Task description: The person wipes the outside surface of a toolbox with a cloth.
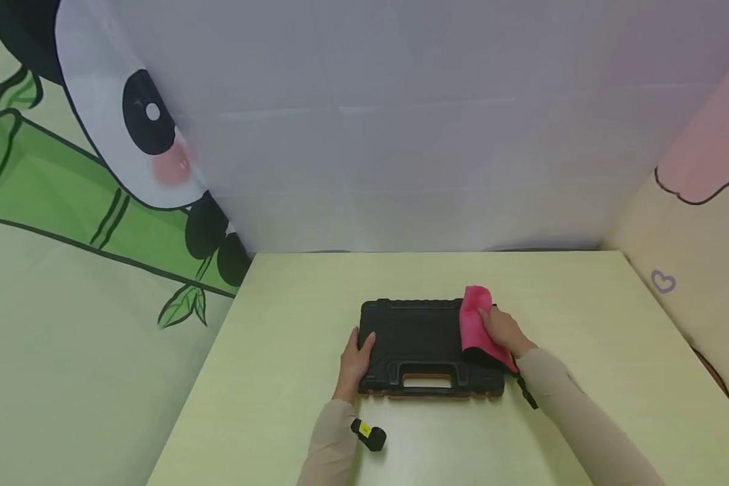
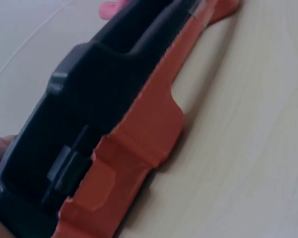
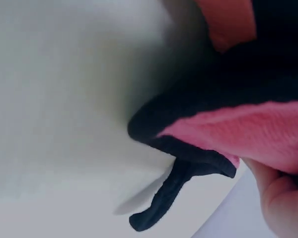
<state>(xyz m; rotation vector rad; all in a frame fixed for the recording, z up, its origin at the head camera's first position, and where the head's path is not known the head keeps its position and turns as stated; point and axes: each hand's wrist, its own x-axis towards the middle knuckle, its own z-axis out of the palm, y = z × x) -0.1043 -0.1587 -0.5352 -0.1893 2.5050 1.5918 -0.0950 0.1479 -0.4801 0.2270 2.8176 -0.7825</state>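
Observation:
A black plastic carrying case [image 1: 418,331] with an orange lower half lies flat on the table, its handle facing me. At its left side, my left hand [image 1: 355,358] grips the edge, thumb on top and fingers along the side. The left wrist view shows the case's front edge with a latch [image 2: 69,166] and the orange base [image 2: 139,129]. My right hand [image 1: 503,331] holds a pink cloth [image 1: 476,324] with black trim against the right part of the lid. From the cloth hangs a short black strap [image 3: 161,198]. The fingers beneath the cloth are hidden.
The pale yellow table [image 1: 279,378] extends around the case on all sides. A plain light backdrop [image 1: 364,148] stands behind it, with printed cartoon walls at the left [image 1: 97,297] and right [image 1: 698,243].

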